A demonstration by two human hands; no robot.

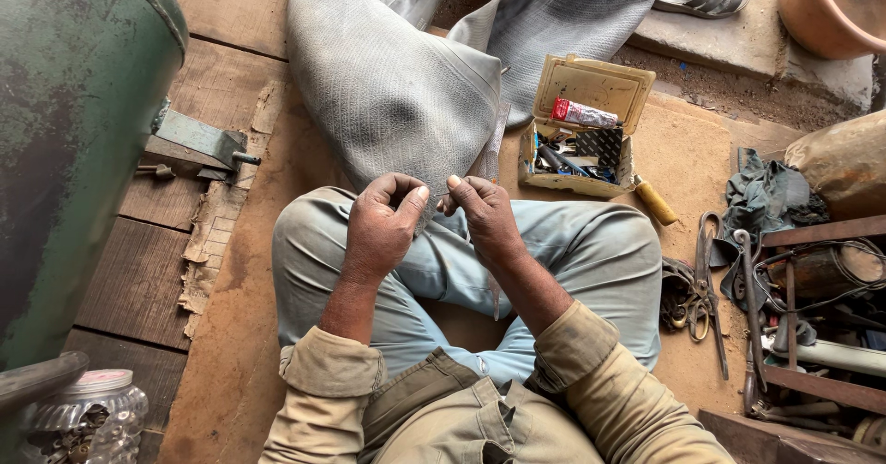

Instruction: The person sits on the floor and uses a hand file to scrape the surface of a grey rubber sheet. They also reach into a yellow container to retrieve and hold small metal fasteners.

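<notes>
I sit cross-legged on a wooden floor. A large grey rubber inner tube [397, 86] lies in front of me and drapes onto my knees. My left hand [383, 224] and my right hand [482, 213] are raised close together over its near edge, fingers curled and pinching at something small between them; what it is I cannot make out. A thin strip [496, 141] hangs along the tube's edge by my right hand.
An open cardboard box [583, 123] with a red tube and small tools sits to the right, a yellow-handled tool [655, 202] beside it. Scissors and metal tools [715, 279] lie at right. A green tank [74, 132] stands left, a jar [88, 418] below it.
</notes>
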